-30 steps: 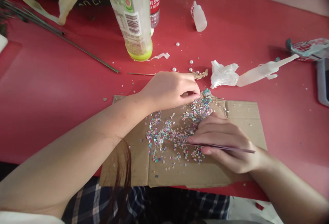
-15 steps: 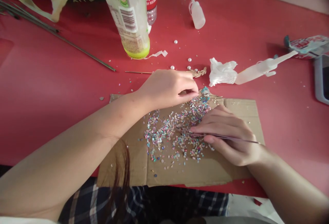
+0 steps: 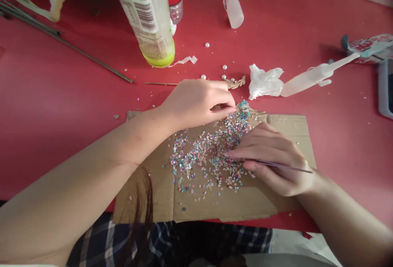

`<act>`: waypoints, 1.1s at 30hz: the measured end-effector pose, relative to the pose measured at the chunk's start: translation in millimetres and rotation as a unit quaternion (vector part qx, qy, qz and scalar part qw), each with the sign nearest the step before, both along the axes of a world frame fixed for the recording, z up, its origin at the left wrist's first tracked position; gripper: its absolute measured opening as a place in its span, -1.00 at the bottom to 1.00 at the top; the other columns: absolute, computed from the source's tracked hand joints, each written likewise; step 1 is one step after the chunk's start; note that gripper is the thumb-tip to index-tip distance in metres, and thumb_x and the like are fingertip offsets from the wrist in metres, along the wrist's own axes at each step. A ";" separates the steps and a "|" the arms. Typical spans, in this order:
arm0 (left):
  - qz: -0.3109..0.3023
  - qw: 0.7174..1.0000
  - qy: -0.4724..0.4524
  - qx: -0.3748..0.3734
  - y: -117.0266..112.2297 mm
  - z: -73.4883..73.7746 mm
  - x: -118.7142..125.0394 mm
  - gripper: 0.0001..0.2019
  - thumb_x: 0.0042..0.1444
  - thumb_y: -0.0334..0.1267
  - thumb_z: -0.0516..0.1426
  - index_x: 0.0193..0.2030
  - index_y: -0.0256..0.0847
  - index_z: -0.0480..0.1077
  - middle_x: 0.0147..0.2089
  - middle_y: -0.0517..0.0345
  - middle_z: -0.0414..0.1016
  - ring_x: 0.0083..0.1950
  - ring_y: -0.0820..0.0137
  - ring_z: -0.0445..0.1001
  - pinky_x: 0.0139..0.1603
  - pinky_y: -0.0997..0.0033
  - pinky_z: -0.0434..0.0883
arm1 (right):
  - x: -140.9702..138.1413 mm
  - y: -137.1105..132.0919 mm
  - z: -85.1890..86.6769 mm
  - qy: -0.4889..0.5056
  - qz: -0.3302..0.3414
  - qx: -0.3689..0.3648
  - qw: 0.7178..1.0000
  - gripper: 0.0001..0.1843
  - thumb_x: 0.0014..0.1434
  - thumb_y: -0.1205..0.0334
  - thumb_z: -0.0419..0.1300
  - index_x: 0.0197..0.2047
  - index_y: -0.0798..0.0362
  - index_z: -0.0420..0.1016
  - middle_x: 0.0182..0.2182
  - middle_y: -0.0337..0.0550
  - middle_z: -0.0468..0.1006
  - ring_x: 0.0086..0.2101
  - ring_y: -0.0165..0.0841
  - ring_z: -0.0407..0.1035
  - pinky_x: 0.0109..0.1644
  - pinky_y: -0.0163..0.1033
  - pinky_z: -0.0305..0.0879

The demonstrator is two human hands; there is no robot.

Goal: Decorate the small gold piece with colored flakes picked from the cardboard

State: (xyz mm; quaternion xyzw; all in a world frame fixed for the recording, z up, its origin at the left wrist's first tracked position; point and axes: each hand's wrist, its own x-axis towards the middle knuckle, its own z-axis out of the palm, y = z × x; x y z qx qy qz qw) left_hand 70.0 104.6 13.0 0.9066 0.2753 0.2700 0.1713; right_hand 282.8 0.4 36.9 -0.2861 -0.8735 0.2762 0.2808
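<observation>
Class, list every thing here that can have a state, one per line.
left hand, pinched shut on small ornament
right hand, gripping thin tool
cardboard, flat, overhanging table edge
shell chips, scattered loose on cardboard
tall bottle, upright
glue applicator, lying on its side
tissue, crumpled

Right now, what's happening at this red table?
A person works over a cardboard sheet strewn with small coloured chips. The left hand pinches a small chip-covered piece at the pile's far edge; the right hand holds a thin metal tool, its tip among the chips. A tall bottle, a dropper bottle, loose pearls and a crumpled tissue sit beyond on the table.
</observation>
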 end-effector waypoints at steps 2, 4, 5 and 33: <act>0.000 1.000 0.002 -0.001 0.0 0.1 -0.1 -0.78 0.29 -0.13 0.14 -0.28 -0.07 0.59 -0.29 0.26 0.60 -0.33 0.47 0.51 -0.41 0.39 0.21 | 0.6 -0.1 -0.2 0.014 -0.004 -0.012 1.000 -0.79 0.39 0.25 0.10 -0.02 0.07 0.53 -0.36 -0.15 0.62 -0.34 -0.33 0.47 -0.18 -0.10 0.25; -0.001 1.000 0.001 -0.005 -0.2 0.5 -0.3 -0.78 0.29 -0.13 0.13 -0.27 -0.06 0.60 -0.28 0.26 0.60 -0.32 0.49 0.51 -0.40 0.39 0.23 | -1.0 -1.3 -0.4 0.023 0.025 -0.036 0.999 -0.77 0.40 0.20 0.10 -0.01 0.06 0.53 -0.36 -0.14 0.64 -0.34 -0.32 0.49 -0.19 -0.09 0.26; 0.000 1.000 0.000 -0.007 -0.3 0.8 -0.4 -0.79 0.29 -0.14 0.13 -0.26 -0.06 0.60 -0.27 0.26 0.61 -0.33 0.49 0.51 -0.40 0.39 0.23 | -2.3 -2.2 -0.4 0.023 0.042 -0.045 0.998 -0.77 0.40 0.19 0.10 -0.01 0.06 0.52 -0.36 -0.13 0.65 -0.34 -0.31 0.49 -0.19 -0.09 0.27; 0.004 1.000 0.018 -0.014 0.0 1.9 0.2 -0.76 0.30 -0.12 0.12 -0.26 -0.11 0.59 -0.27 0.21 0.61 -0.29 0.47 0.51 -0.34 0.40 0.24 | -5.0 -14.9 9.4 0.035 0.047 0.031 0.998 -0.66 0.47 0.15 -0.04 -0.18 0.08 0.50 -0.40 -0.17 0.65 -0.32 -0.34 0.52 -0.08 -0.09 0.30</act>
